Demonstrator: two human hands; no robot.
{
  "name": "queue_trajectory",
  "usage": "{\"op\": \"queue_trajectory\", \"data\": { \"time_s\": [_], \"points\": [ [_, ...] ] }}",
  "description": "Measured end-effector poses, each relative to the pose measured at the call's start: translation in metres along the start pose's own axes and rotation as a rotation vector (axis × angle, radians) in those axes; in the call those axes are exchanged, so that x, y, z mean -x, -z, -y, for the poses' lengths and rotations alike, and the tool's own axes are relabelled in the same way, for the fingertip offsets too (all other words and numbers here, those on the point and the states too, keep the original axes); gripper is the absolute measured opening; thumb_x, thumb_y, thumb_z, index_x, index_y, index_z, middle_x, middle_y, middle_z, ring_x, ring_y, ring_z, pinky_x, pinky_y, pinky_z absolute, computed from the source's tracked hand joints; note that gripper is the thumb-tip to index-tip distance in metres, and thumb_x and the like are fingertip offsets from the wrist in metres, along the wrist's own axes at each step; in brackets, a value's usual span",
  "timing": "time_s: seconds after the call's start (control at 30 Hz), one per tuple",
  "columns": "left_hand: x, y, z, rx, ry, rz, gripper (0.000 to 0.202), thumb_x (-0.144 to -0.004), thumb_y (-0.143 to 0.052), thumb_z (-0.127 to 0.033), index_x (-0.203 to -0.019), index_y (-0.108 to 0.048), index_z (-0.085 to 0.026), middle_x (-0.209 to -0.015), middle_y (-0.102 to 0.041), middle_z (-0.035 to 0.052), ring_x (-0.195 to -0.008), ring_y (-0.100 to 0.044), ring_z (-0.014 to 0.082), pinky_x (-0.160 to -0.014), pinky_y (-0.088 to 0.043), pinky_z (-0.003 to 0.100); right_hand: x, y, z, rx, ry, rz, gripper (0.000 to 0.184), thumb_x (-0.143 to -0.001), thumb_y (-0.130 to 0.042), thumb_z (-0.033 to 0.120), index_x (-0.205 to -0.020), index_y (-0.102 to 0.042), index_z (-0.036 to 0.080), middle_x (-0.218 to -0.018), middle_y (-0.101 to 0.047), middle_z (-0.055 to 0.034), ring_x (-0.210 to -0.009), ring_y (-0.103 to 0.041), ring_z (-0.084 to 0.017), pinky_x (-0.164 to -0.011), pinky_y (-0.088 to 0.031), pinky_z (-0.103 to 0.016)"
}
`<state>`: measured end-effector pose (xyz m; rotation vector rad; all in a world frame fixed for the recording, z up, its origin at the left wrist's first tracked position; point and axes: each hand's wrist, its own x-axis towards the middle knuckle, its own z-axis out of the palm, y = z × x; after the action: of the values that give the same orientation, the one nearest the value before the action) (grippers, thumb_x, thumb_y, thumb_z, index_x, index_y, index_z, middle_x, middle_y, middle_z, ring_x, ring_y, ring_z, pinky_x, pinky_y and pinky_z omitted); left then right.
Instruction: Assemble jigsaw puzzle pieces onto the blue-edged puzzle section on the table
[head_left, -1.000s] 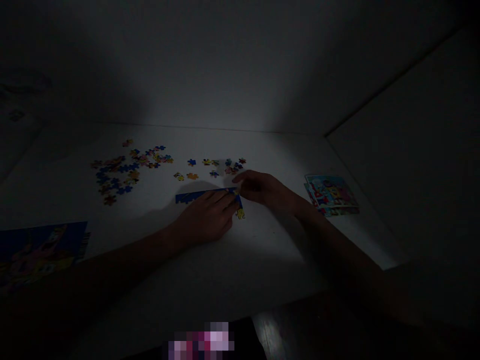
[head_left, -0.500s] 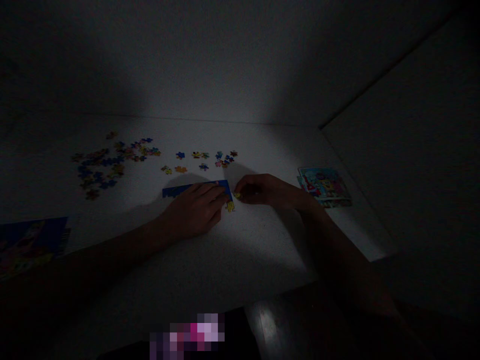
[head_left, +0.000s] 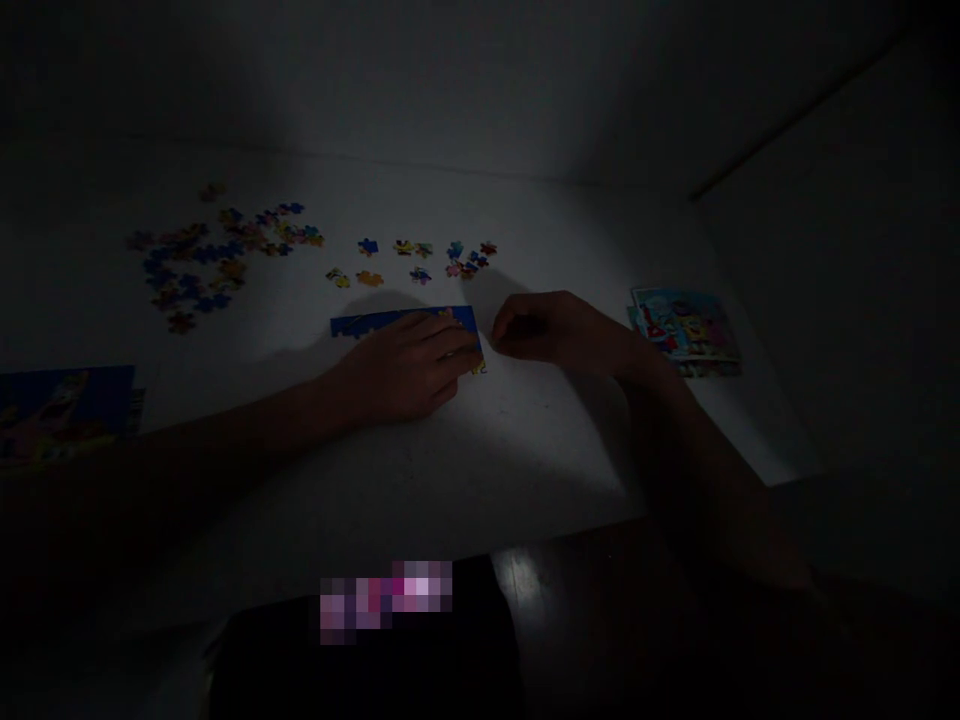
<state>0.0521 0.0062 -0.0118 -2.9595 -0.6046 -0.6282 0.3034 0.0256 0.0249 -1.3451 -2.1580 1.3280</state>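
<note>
On the white table (head_left: 525,470), loose puzzle pieces (head_left: 225,250) lay beyond the joined blue puzzle strip (head_left: 405,320). The left hand (head_left: 401,370) rested on the strip, its fingers (head_left: 450,345) flat and together. Just right of the strip, the right hand (head_left: 536,330) curled nearly closed, gripping nothing visible, though that was hard to tell.

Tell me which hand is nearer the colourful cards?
Right. The right hand sits left of the colourful cards, not touching; the left hand lies farther off, on the blue puzzle strip.
</note>
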Motion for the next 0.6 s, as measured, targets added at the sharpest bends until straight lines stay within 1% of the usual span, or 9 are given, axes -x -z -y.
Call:
{"op": "queue_trajectory", "data": {
  "time_s": [0.07,0.17,0.33,0.4,0.5,0.6],
  "points": [
    [0.0,-0.001,0.001,0.01,-0.019,0.022,0.029,-0.099,-0.05,-0.016,-0.12,-0.07,-0.017,-0.123,-0.073,0.0075,-0.119,-0.063,0.0237,-0.103,-0.049,0.038,0.0,-0.001,0.002,0.021,0.005,-0.015,0.016,-0.082,-0.07,0.032,-0.089,-0.068,0.017,-0.081,-0.067,-0.0009,-0.073,-0.056,-0.014,-0.068,-0.041,-0.029],
    [0.0,-0.002,0.002,0.035,-0.011,0.057,0.03,-0.1,-0.048,-0.018,-0.12,-0.07,-0.017,-0.122,-0.073,0.007,-0.119,-0.062,0.0233,-0.104,-0.048,0.038,0.0,-0.001,0.003,0.037,0.005,-0.016,0.02,-0.084,-0.069,0.036,-0.09,-0.069,0.018,-0.081,-0.067,-0.0014,-0.074,-0.057,-0.015,-0.068,-0.042,-0.03],
    [-0.001,-0.001,0.001,0.05,0.003,0.079,0.031,-0.1,-0.046,-0.019,-0.12,-0.07,-0.019,-0.124,-0.072,0.0055,-0.119,-0.062,0.0226,-0.104,-0.048,0.039,0.001,0.0,0.005,0.012,0.037,-0.01,0.024,-0.082,-0.071,0.04,-0.089,-0.071,0.017,-0.081,-0.068,-0.0017,-0.074,-0.06,-0.016,-0.069,-0.044,-0.03],
    [-0.002,-0.001,0.001,0.05,0.007,0.091,0.032,-0.099,-0.046,-0.02,-0.12,-0.07,-0.02,-0.123,-0.072,0.0051,-0.119,-0.062,0.0226,-0.104,-0.048,0.039,0.003,0.001,0.007,-0.007,0.005,0.024,0.023,-0.083,-0.071,0.039,-0.09,-0.071,0.017,-0.079,-0.068,-0.0013,-0.073,-0.06,-0.015,-0.068,-0.045,-0.03],
    [-0.002,0.0,0.001,0.08,0.019,0.105,0.032,-0.099,-0.046,-0.019,-0.12,-0.07,-0.018,-0.124,-0.072,0.0064,-0.119,-0.062,0.0232,-0.104,-0.048,0.041,0.006,0.004,0.012,-0.027,-0.055,0.117,0.02,-0.084,-0.072,0.036,-0.093,-0.07,0.019,-0.077,-0.067,-0.0004,-0.069,-0.06,-0.014,-0.065,-0.046,-0.03],
    [-0.002,0.0,0.001,0.091,0.026,0.099,0.032,-0.099,-0.046,-0.019,-0.121,-0.07,-0.018,-0.124,-0.071,0.0069,-0.12,-0.061,0.0233,-0.105,-0.048,0.041,0.01,0.004,0.017,-0.076,-0.06,0.163,0.021,-0.082,-0.074,0.037,-0.095,-0.069,0.021,-0.08,-0.07,-0.0001,-0.072,-0.063,-0.014,-0.066,-0.049,-0.029]
  ]
}}
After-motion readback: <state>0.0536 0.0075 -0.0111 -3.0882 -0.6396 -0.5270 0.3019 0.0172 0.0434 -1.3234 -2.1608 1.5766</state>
